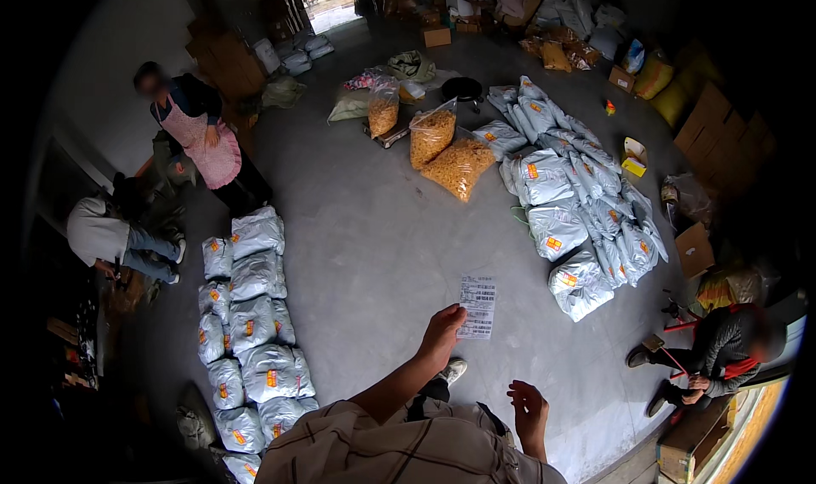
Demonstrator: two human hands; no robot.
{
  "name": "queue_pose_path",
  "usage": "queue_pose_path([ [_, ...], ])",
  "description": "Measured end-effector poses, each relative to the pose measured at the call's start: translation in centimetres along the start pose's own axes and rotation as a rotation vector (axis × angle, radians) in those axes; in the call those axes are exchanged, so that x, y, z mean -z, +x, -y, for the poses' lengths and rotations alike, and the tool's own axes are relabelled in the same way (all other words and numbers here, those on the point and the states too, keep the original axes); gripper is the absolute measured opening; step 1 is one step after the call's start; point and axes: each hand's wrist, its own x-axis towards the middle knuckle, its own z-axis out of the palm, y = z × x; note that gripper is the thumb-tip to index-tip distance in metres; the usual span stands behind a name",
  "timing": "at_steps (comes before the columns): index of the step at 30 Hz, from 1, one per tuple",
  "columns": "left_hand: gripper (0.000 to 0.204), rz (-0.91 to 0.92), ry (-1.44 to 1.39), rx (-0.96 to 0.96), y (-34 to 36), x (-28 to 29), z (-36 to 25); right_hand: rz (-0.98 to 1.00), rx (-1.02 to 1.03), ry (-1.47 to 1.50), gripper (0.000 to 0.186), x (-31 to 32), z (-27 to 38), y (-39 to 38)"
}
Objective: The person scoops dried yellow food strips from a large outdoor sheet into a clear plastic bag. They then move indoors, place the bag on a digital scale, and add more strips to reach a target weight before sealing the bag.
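Pinched at its left edge, a printed paper label sheet (478, 301) is held out over the floor by my left hand (440, 334), which is closed on it. My right hand (529, 409) is to the right and nearer to me, its fingers loosely bent and apart, with nothing seen in it. Silver-grey plastic parcels (270, 372) with orange stickers lie in rows on the floor to my left. A bigger heap of similar parcels (552, 222) lies ahead on the right. Neither hand touches the parcels.
Clear bags of yellowish-brown pieces (459, 165) stand ahead, beside a round black stool (461, 90). One person in a pink apron (200, 135) stands at left; another (106, 233) bends nearby. A third person (727, 356) sits at right. Cardboard boxes (722, 135) line the right side.
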Motion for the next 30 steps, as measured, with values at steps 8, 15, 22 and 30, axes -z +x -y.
queue_pose_path([
  [8,0.024,-0.119,0.081,0.043,0.2,1.7,1.0,0.034,0.0,0.008,0.016,-0.4,0.1,0.7],
  [15,0.02,-0.148,0.05,-0.035,0.4,1.4,1.1,0.067,-0.025,0.019,0.019,-0.6,0.0,0.9],
  [22,0.021,-0.09,0.177,0.025,1.7,0.2,0.8,0.121,0.004,-0.027,0.024,-0.7,-0.9,0.8],
  [30,0.054,-0.397,0.364,-0.194,18.2,3.8,-19.5,0.063,0.094,-0.085,0.02,-0.5,-2.4,1.9],
])
